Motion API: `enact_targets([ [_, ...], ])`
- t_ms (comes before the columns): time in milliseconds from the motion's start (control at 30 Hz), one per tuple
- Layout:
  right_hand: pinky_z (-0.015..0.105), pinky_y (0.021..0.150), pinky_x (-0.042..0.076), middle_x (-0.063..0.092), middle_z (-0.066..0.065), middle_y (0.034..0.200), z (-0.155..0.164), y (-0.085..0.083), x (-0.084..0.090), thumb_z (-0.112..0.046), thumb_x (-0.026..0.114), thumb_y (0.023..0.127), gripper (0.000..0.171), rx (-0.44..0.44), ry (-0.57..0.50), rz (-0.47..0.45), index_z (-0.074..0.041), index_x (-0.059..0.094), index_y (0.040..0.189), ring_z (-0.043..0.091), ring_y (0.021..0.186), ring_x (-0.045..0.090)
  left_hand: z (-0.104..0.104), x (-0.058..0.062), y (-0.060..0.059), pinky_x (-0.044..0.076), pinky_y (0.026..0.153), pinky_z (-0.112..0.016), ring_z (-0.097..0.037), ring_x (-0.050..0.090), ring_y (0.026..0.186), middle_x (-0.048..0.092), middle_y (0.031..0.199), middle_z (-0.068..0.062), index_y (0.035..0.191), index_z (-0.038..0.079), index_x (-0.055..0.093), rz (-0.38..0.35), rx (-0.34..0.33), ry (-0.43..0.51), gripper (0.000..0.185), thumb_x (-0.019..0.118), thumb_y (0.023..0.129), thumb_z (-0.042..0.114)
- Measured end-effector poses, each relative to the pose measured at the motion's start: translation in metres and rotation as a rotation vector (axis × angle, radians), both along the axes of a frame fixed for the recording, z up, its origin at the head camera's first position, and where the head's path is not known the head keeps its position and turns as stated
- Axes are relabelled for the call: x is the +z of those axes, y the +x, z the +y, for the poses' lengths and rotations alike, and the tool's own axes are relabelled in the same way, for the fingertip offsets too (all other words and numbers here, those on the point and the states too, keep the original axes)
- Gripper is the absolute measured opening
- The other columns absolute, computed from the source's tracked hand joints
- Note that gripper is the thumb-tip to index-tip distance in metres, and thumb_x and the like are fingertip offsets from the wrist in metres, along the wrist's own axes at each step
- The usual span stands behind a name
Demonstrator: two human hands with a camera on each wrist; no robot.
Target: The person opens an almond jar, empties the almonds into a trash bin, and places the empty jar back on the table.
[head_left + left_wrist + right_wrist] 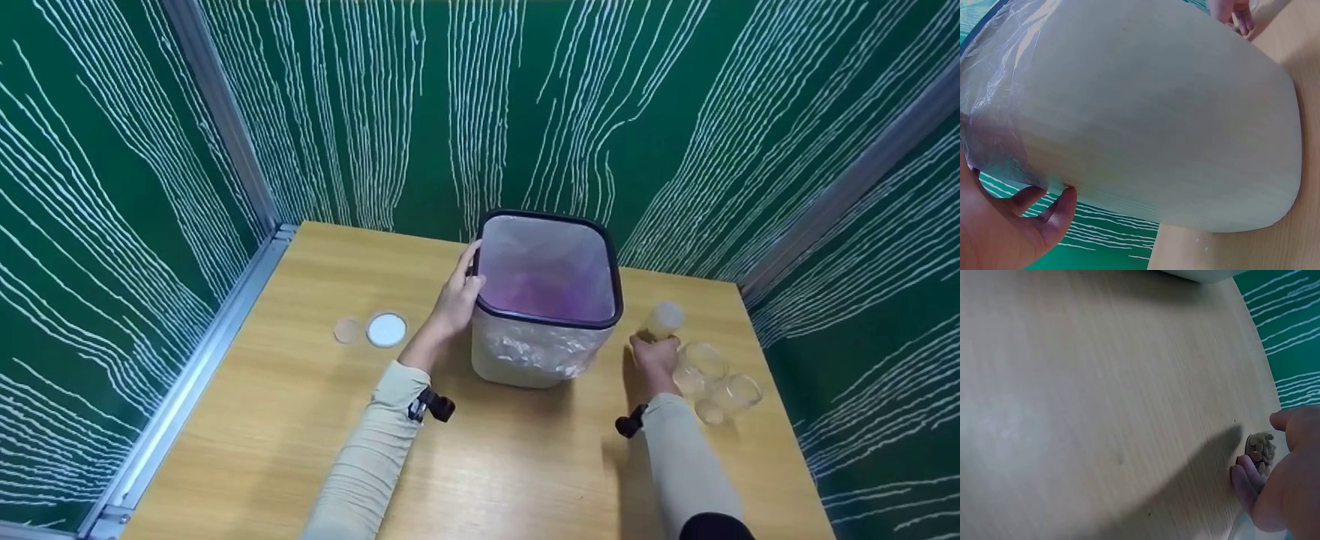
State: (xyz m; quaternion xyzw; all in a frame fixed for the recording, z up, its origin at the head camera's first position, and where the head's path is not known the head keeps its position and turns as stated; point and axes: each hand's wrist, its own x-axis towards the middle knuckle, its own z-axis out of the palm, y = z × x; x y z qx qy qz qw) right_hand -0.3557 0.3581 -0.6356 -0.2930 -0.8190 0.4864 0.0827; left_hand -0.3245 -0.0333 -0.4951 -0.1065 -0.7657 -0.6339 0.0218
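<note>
A pale waste bin (517, 367) with a black rim and a clear liner bag stands mid-table. My left hand (457, 300) holds its left side just under the rim; in the left wrist view, the thumb and fingers of that hand (1027, 219) lie along the wall and the bag. To the right of the bin, my right hand (655, 356) grips the lower part of a small clear jar with a whitish top (667, 315). Brown pieces (1261, 450) show between thumb and fingers of that hand (1280, 478) in the right wrist view. The palm hides part of the jar.
Two clear glass jars (703, 361) (739, 394) stand right beside my right forearm. Left of the bin lie a white round lid (386, 330) and a smaller tan disc (346, 331). Green panels (427, 112) with white lines border the wooden table (510, 465).
</note>
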Motion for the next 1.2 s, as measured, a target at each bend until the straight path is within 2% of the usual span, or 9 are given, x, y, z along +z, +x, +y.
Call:
enact_targets([
  [200,0.042,0.108,0.032,0.045,0.026,0.136,0.002,-0.006,0.001,-0.017,0.069,0.084,0.073,-0.037,-0.082,0.004,0.006,0.033,0.141,0.036,0.124,0.042,0.003,0.000,-0.002,0.024,0.111,-0.048,-0.018,0.025,0.141,0.020,0.159,0.003,0.153,0.041,0.019,0.008,0.009,0.018,0.059,0.036,0.099,0.027],
  [367,0.041,0.107,0.033,0.046,0.025,0.137,0.003,-0.002,-0.002,-0.020,0.069,0.084,0.074,-0.057,-0.077,0.032,0.007,0.033,0.143,0.033,0.123,0.043,0.005,-0.005,0.002,0.023,0.111,-0.051,-0.019,0.023,0.142,0.021,0.159,0.001,0.154,0.038,0.020,0.004,0.003,0.033,0.059,0.037,0.098,0.027],
  [600,0.041,0.102,0.038,0.049,0.017,0.129,-0.005,0.001,-0.009,-0.023,0.067,0.087,0.063,-0.025,-0.155,0.079,0.002,0.038,0.138,0.028,0.118,0.047,0.003,-0.003,0.000,0.021,0.112,-0.050,-0.018,0.020,0.143,0.019,0.160,0.004,0.152,0.044,0.018,-0.006,0.023,0.022,0.059,0.037,0.099,0.030],
  [700,0.042,0.101,0.039,0.052,0.018,0.129,-0.007,0.003,-0.010,-0.025,0.068,0.086,0.062,-0.019,-0.095,0.052,0.002,0.042,0.136,0.030,0.116,0.049,0.003,-0.002,-0.002,0.020,0.112,-0.049,-0.018,0.019,0.144,0.018,0.160,0.004,0.153,0.044,0.017,-0.003,0.020,0.002,0.059,0.036,0.099,0.030],
  [800,0.045,0.102,0.038,0.055,0.020,0.128,-0.003,0.011,-0.009,-0.032,0.069,0.085,0.067,-0.011,0.048,-0.016,0.001,0.043,0.136,0.034,0.116,0.051,0.007,-0.001,0.000,0.019,0.112,-0.050,-0.019,0.019,0.144,0.018,0.160,0.003,0.154,0.042,0.017,-0.001,0.008,0.002,0.059,0.036,0.099,0.029],
  [900,0.048,0.101,0.039,0.056,0.020,0.126,-0.003,0.020,-0.006,-0.035,0.071,0.083,0.069,-0.001,0.126,-0.048,-0.001,0.044,0.136,0.036,0.114,0.052,0.010,0.001,0.000,0.020,0.112,-0.051,-0.019,0.019,0.144,0.018,0.160,0.004,0.153,0.043,0.017,-0.006,0.001,0.014,0.059,0.036,0.099,0.028],
  [1000,0.049,0.099,0.039,0.057,0.020,0.123,-0.005,0.028,-0.003,-0.033,0.074,0.080,0.068,-0.010,0.141,-0.020,-0.001,0.046,0.132,0.036,0.111,0.052,0.010,0.002,0.001,0.020,0.112,-0.053,-0.019,0.018,0.144,0.017,0.160,0.005,0.153,0.044,0.017,-0.010,-0.015,0.027,0.059,0.037,0.100,0.029],
  [1133,0.048,0.098,0.040,0.056,0.021,0.122,-0.013,0.041,-0.002,-0.027,0.078,0.079,0.066,0.020,0.090,0.060,0.003,0.047,0.128,0.036,0.111,0.052,0.007,0.002,0.003,0.021,0.111,-0.054,-0.020,0.021,0.143,0.018,0.160,0.005,0.153,0.042,0.019,-0.011,-0.003,0.034,0.059,0.038,0.099,0.030],
  [1200,0.048,0.095,0.042,0.057,0.022,0.118,-0.016,0.049,0.000,-0.025,0.079,0.079,0.062,0.038,0.101,0.102,0.005,0.048,0.122,0.036,0.107,0.053,0.006,0.003,0.003,0.022,0.111,-0.054,-0.021,0.024,0.142,0.019,0.159,0.004,0.153,0.041,0.020,-0.005,0.007,0.030,0.058,0.038,0.098,0.030],
])
